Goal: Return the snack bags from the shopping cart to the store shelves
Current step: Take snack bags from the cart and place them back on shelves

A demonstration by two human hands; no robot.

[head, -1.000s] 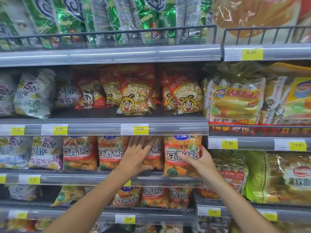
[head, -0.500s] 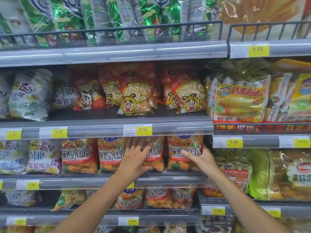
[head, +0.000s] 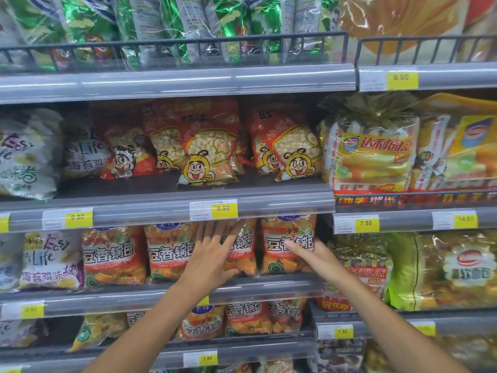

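Note:
Several orange snack bags with blue logos stand in a row on the third shelf (head: 161,294). My left hand (head: 212,254) lies flat, fingers straight, against the front of one orange bag (head: 242,249) in the middle of the row. My right hand (head: 309,254) rests with straight fingers on the lower right of the rightmost orange bag (head: 287,238), which stands upright at the end of the row. The shopping cart is out of view.
Red bee-mascot snack bags (head: 204,146) fill the shelf above, green foil bags (head: 150,25) the top shelf. White-purple bags (head: 51,259) sit left of the orange row. Yellow cake packs (head: 373,157) and green bread bags (head: 441,270) occupy the right bay. More orange bags (head: 242,319) stand below.
The view has shifted slightly. The rightmost orange bag has been pushed back upright into the row. Both hands stay on the bags at nearly the same spots.

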